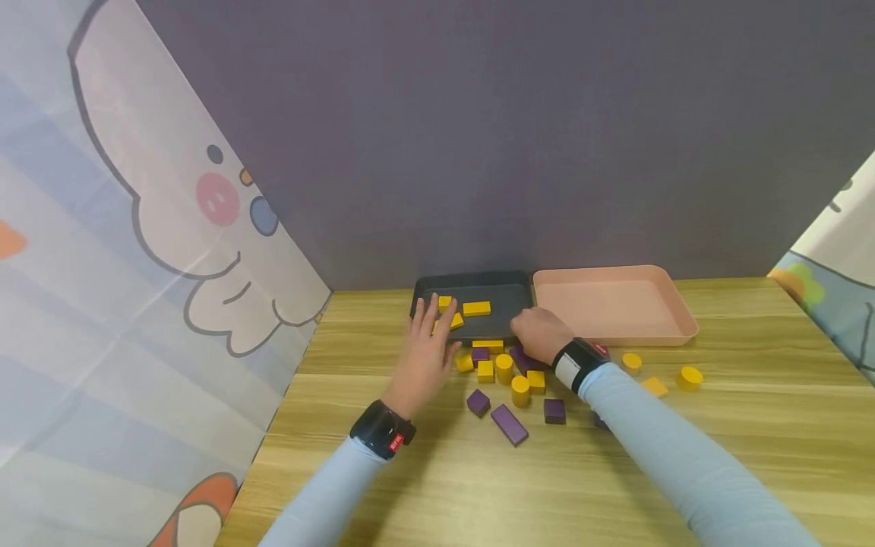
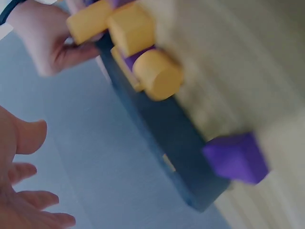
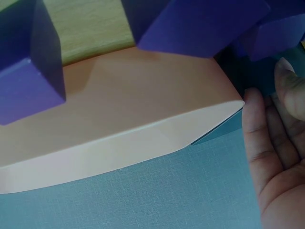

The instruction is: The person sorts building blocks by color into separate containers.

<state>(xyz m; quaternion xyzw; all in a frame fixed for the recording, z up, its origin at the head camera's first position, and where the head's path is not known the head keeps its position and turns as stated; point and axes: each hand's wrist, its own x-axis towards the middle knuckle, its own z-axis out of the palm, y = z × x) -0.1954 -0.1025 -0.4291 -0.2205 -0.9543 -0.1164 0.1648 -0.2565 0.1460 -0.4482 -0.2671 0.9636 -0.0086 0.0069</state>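
A dark tray [image 1: 509, 295] stands against the back wall with several yellow blocks [image 1: 477, 308] inside. My left hand [image 1: 420, 368] reaches over its left end, fingers spread and holding nothing; the left wrist view shows its fingers apart from the tray. At the front right corner of the dark tray, my right hand [image 1: 543, 334] has its fingers curled. In the right wrist view its thumb and fingers [image 3: 252, 124] close over the tray's edge. A purple block [image 1: 526, 360] lies just under this hand.
A pink tray [image 1: 608, 304] adjoins the dark one on the right. In front lie several yellow cylinders [image 1: 520, 391], yellow cubes [image 1: 485, 371] and purple blocks [image 1: 510, 425] on the wooden table [image 1: 437, 494]. More yellow pieces [image 1: 690, 377] sit beyond my right forearm.
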